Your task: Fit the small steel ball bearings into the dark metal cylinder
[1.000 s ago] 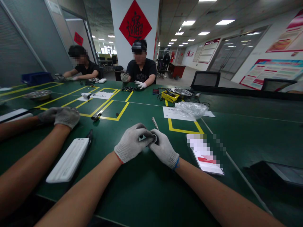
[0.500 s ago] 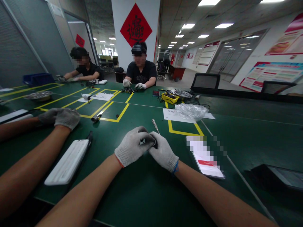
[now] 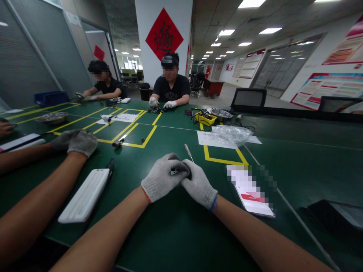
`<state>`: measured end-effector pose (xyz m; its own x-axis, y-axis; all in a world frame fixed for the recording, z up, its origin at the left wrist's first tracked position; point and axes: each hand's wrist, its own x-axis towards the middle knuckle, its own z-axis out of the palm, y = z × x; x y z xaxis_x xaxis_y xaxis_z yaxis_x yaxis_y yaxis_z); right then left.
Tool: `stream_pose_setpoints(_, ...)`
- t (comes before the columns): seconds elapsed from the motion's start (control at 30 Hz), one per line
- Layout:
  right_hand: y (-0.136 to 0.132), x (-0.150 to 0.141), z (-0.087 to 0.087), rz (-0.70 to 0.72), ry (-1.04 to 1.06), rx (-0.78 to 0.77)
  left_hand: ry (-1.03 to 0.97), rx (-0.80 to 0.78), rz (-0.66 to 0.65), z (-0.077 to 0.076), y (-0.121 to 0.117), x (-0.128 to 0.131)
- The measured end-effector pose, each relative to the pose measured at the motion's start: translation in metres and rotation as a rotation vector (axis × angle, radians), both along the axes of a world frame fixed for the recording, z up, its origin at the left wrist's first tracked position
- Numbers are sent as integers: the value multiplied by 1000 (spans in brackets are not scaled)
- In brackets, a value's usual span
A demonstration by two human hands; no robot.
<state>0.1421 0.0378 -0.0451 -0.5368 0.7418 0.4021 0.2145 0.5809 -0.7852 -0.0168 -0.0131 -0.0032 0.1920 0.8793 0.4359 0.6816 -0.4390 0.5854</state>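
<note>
Both my hands wear grey knit gloves and meet over the green table (image 3: 176,226). My left hand (image 3: 161,177) and my right hand (image 3: 198,185) are closed together around a small dark metal part (image 3: 178,172), mostly hidden by the fingers. Just beyond my hands lies a screwdriver (image 3: 188,152) with a silvery shaft. A card with a red stripe (image 3: 251,196) rests to the right of my right hand.
A co-worker's gloved hands (image 3: 78,141) and forearms rest at my left, beside a white keyboard-like slab (image 3: 85,194). Yellow tape boxes mark the table. A plastic bag on paper (image 3: 229,134), a yellow tray (image 3: 205,117) and two seated people lie farther off.
My hands have drawn tighter together around the small part. The view has shifted slightly; the far person's hands have come down onto the table.
</note>
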Motion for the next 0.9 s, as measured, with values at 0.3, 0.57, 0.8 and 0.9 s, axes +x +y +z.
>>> stream_pose_setpoints(0.3,0,-2,-2,-22,-22,15,207,8,25,1,2,-7)
stream_pose_setpoints(0.57,0,-4,-2,-75,-56,57,231,-65,-21,3,2,-11)
stream_pose_setpoints(0.8,-2,-4,-2,-65,-43,71,235,-136,-44,7,1,-10)
stream_pose_setpoints(0.9,-2,-4,-2,-80,-43,53,222,-140,-8,4,2,-9)
